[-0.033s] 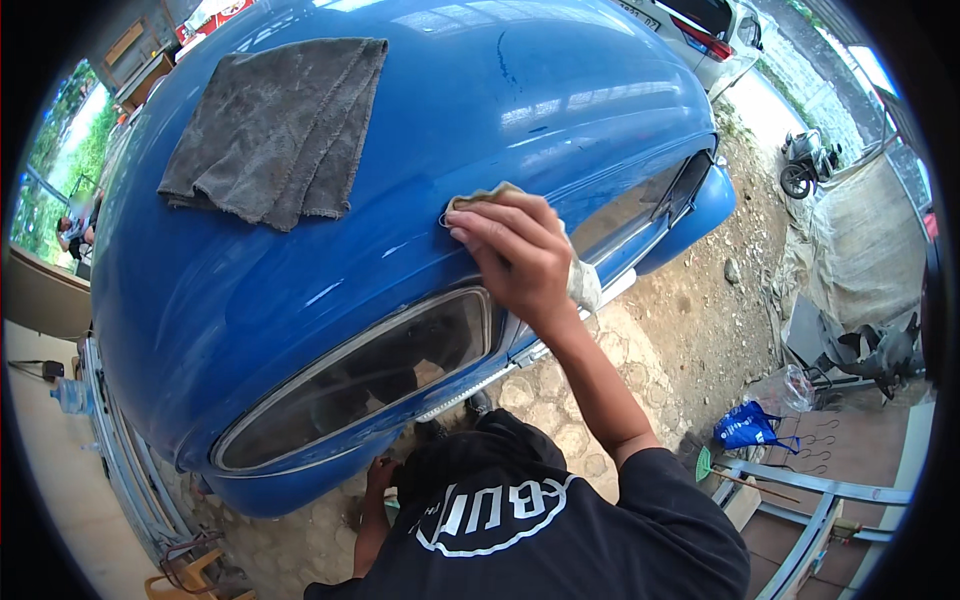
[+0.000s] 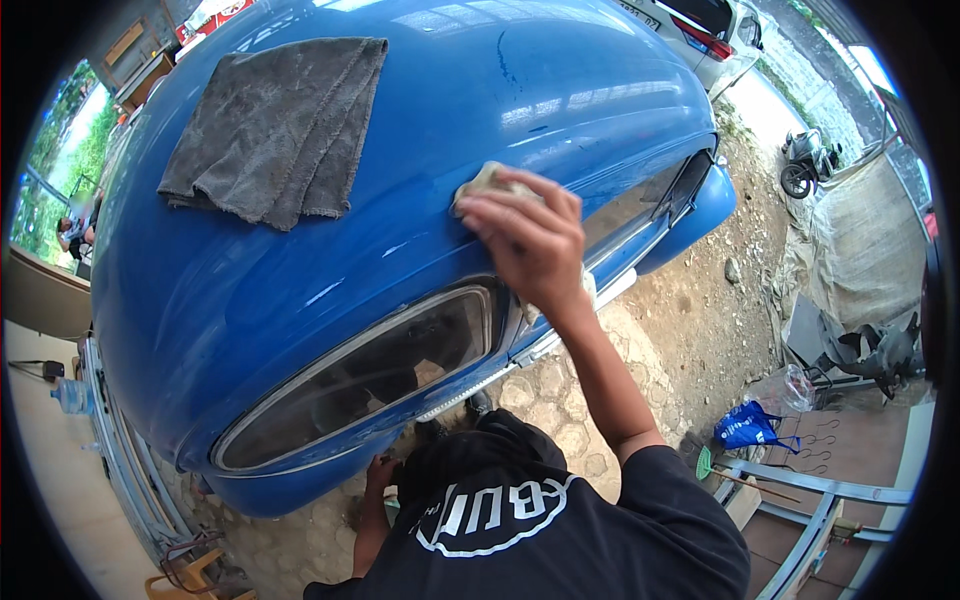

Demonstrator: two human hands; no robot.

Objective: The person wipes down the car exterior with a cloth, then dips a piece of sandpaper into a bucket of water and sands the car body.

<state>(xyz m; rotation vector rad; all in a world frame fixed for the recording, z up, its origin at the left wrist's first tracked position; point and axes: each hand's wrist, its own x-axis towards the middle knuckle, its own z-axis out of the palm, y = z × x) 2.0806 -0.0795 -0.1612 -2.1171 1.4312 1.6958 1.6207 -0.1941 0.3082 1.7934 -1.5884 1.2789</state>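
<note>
My right hand [image 2: 532, 240] is closed on a pale cloth [image 2: 487, 188], pressing it to the blue roof of a rounded car [image 2: 430, 150]. Part of the cloth hangs below my wrist. Just under that hand is the car's dark side window [image 2: 360, 375]. Low beside my body, my left hand [image 2: 381, 472] is small in view. Its fingers are largely hidden, so whether it grips anything does not show. A folded grey towel [image 2: 280, 130] lies on the roof, left of my right hand.
Stone paving [image 2: 570, 400] lies beside the car. A blue bag [image 2: 748, 427] and metal frames [image 2: 830, 490] are at the right. A motorbike [image 2: 803, 165] and a white car [image 2: 700, 45] stand farther off. At the left is a plastic water bottle [image 2: 72, 396]. A person [image 2: 75, 230] sits at the far left.
My right hand has slid a little to the right and farther away across the roof with the cloth. The grey towel and my left hand look the same.
</note>
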